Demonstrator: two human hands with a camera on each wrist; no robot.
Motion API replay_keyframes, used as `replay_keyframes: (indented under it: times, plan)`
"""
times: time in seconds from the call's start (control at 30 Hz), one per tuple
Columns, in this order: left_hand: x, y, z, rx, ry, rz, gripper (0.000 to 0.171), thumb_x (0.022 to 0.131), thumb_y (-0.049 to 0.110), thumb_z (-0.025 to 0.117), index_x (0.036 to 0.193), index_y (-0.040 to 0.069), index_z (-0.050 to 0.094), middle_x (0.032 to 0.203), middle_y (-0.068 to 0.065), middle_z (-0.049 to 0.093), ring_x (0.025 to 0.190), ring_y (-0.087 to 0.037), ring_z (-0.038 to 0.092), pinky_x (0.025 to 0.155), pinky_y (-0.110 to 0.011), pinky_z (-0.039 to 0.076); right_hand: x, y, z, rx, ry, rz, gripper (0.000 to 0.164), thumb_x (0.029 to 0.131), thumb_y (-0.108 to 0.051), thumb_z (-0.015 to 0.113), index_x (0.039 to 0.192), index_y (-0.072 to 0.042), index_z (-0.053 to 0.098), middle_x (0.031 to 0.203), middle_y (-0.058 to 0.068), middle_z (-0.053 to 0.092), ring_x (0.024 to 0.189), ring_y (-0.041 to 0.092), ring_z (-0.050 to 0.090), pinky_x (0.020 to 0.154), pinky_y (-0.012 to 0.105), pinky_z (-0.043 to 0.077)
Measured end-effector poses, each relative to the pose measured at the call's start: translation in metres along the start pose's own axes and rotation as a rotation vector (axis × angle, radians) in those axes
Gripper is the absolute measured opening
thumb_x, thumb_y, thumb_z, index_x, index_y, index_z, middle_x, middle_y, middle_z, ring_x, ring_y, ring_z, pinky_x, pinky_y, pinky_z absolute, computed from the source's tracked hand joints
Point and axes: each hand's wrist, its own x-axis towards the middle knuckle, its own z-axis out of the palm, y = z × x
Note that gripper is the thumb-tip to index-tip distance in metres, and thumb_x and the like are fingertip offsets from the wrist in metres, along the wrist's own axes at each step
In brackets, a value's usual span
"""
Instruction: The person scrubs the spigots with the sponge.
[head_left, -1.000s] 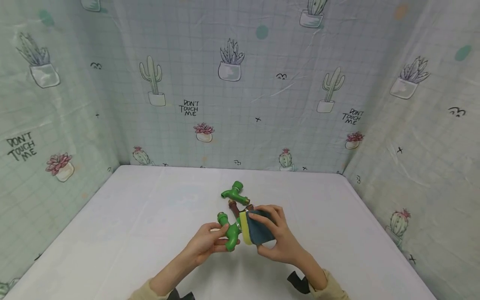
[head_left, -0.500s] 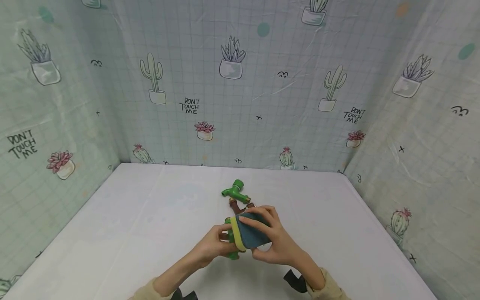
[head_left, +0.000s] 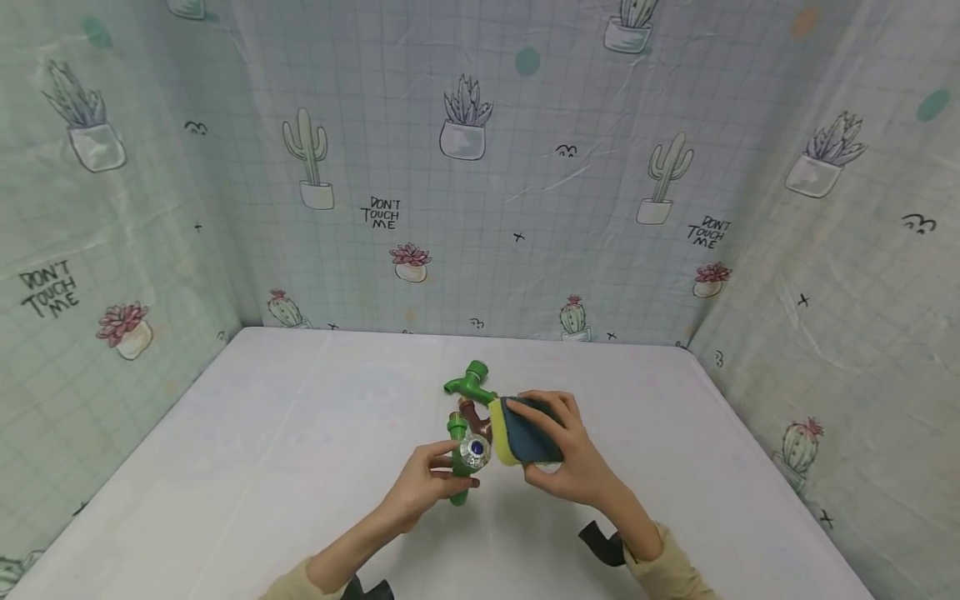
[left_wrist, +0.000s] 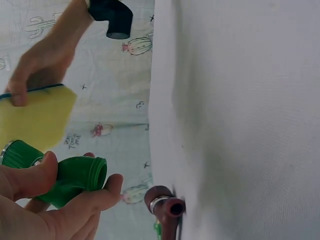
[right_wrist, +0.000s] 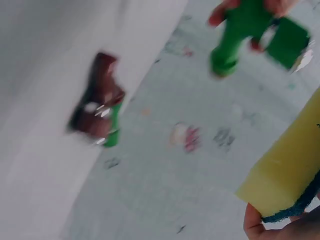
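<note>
Above the table my left hand [head_left: 423,485] holds a green faucet [head_left: 458,490] between thumb and fingers, its silver-rimmed knob with a blue centre facing up. In the left wrist view the faucet's open spout [left_wrist: 82,175] shows beside the thumb. My right hand [head_left: 573,458] grips a sponge [head_left: 532,433], yellow on one side and dark blue on the scouring side. The sponge's yellow face is turned toward the faucet, with a small gap between them. In the right wrist view, fingertips curl round the sponge's [right_wrist: 285,170] lower corner.
Just beyond the hands a brown faucet [head_left: 474,417] lies on the white table [head_left: 330,450], partly hidden. A second green faucet [head_left: 471,382] lies behind it. Cactus-printed cloth [head_left: 517,192] walls the table at the back and both sides.
The sponge covered the held faucet half a second ago; my right hand has since drawn it away up and to the right. My left hand has turned the faucet so its knob faces up.
</note>
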Motion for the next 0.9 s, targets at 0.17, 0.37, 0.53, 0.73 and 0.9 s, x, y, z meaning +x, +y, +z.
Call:
replay_keyframes:
  times: [0.17, 0.37, 0.53, 0.73, 0.9]
  plan:
    - [0.000, 0.001, 0.004, 0.200, 0.107, 0.105, 0.045, 0.076, 0.002, 0.066, 0.118, -0.005, 0.053, 0.104, -0.023, 0.061, 0.081, -0.026, 0.065, 0.066, -0.026, 0.055, 0.009, -0.020, 0.007, -0.065, -0.070, -0.071, 0.071, 0.065, -0.020, 0.066, 0.132, -0.025, 0.043, 0.130, 0.002, 0.041, 0.111, 0.017, 0.031, 0.077, 0.039, 0.040]
    - [-0.001, 0.001, 0.004, 0.165, 0.112, 0.128, 0.046, 0.074, -0.003, 0.065, 0.117, -0.008, 0.052, 0.102, -0.026, 0.061, 0.080, -0.029, 0.067, 0.064, -0.024, 0.056, 0.008, -0.008, 0.007, -0.162, -0.047, -0.037, 0.069, 0.062, -0.020, 0.065, 0.129, -0.028, 0.046, 0.125, 0.004, 0.045, 0.107, 0.019, 0.034, 0.073, 0.040, 0.035]
    - [-0.001, -0.001, -0.004, -0.007, 0.034, 0.035, 0.045, 0.079, -0.001, 0.060, 0.123, -0.004, 0.048, 0.112, -0.027, 0.056, 0.089, -0.028, 0.065, 0.073, -0.030, 0.055, 0.006, -0.005, 0.003, -0.052, -0.012, 0.034, 0.070, 0.063, -0.013, 0.064, 0.129, -0.025, 0.045, 0.128, 0.004, 0.042, 0.109, 0.017, 0.032, 0.076, 0.039, 0.039]
    - [-0.001, 0.003, -0.008, -0.146, -0.065, -0.085, 0.050, 0.083, 0.005, 0.059, 0.129, -0.002, 0.041, 0.112, -0.020, 0.051, 0.088, -0.015, 0.061, 0.078, -0.034, 0.054, 0.007, -0.020, 0.011, 0.040, -0.053, -0.041, 0.073, 0.066, -0.015, 0.068, 0.133, -0.020, 0.040, 0.134, 0.007, 0.036, 0.114, 0.018, 0.028, 0.080, 0.037, 0.046]
    - [-0.004, 0.006, -0.007, -0.117, -0.077, -0.061, 0.045, 0.083, 0.003, 0.057, 0.125, -0.006, 0.044, 0.110, -0.022, 0.054, 0.087, -0.021, 0.064, 0.077, -0.035, 0.054, 0.004, -0.006, 0.014, -0.051, -0.040, 0.002, 0.071, 0.064, -0.017, 0.068, 0.130, -0.024, 0.043, 0.130, 0.004, 0.039, 0.110, 0.016, 0.031, 0.078, 0.038, 0.045]
